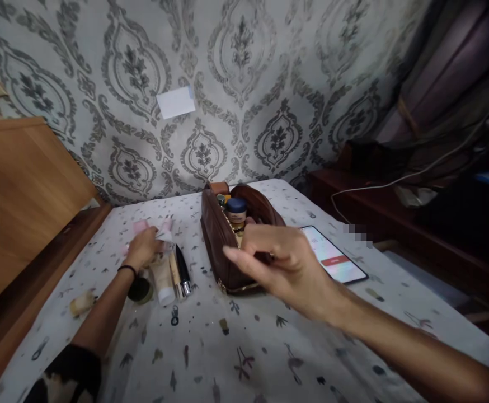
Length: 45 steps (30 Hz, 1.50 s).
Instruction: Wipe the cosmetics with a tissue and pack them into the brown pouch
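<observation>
On the left of the cloth, my left hand, with a dark band at the wrist, reaches among pink and white items. Its fingers are bent and partly hidden; what they hold is unclear. Beside it lie a beige squeeze tube, slim silver-ended cosmetic tubes and a round dark-lidded jar. A brown toiletry bag stands unzipped in the middle, a blue-lidded jar inside. In front of its right side is my right hand, fingers curled and thumb pointing left. Its fingertips are hidden.
A lit phone lies right of the bag. Nearer the left edge rests a small cream-coloured container. Wooden furniture borders the patterned cloth at left, and a papered wall stands behind. A white cable hangs at right.
</observation>
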Motion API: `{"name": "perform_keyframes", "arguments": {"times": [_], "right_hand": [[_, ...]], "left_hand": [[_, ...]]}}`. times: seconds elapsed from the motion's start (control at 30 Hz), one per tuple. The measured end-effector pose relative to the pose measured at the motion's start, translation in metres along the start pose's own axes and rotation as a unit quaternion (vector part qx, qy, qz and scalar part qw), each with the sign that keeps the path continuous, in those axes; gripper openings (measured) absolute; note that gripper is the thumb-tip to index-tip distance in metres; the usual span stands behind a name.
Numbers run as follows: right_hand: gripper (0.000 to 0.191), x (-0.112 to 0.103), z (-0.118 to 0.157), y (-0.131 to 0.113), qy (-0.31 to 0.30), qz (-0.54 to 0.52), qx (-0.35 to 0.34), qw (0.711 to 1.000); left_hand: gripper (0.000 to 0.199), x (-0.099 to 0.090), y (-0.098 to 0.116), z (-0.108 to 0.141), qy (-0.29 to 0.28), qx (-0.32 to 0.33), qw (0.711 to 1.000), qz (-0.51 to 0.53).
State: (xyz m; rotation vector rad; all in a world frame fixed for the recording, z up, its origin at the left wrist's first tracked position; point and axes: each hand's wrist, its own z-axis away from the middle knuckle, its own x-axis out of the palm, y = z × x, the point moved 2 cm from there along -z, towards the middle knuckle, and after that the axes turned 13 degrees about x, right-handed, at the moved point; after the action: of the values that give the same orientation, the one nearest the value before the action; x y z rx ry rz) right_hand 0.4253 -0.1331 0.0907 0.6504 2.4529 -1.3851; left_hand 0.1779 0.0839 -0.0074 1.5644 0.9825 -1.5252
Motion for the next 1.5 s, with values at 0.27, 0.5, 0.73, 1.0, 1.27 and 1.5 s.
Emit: {"name": "perform_keyframes", "arguments": {"times": [0.27,0.5,0.73,1.0,1.27,1.5], "right_hand": [[0.041,0.058,0.037,0.013,-0.119,-0.043,0.034,0.991],[0.032,0.107,0.049,0.042,-0.182,-0.088,0.118,0.972],[0.028,0.14,0.053,0.084,-0.184,-0.288,0.357,0.869],[0.023,0.158,0.067,0.1,-0.134,-0.277,0.36,0.881],[0.017,0.162,0.073,0.101,-0.137,-0.24,0.31,0.91],[0.012,0.161,0.074,0.099,-0.134,-0.229,0.304,0.915]], "left_hand": [[0.038,0.015,0.008,-0.005,-0.019,-0.01,1.0,-0.006],[0.031,0.02,0.003,-0.003,0.012,-0.005,0.999,0.034],[0.029,0.007,-0.035,0.0,0.112,-0.031,0.986,0.117],[0.022,-0.005,-0.035,0.05,0.16,0.05,0.965,0.203],[0.017,0.011,0.048,0.066,0.068,0.087,0.989,0.102],[0.023,0.014,0.072,0.062,0.019,0.063,0.995,0.077]]}}
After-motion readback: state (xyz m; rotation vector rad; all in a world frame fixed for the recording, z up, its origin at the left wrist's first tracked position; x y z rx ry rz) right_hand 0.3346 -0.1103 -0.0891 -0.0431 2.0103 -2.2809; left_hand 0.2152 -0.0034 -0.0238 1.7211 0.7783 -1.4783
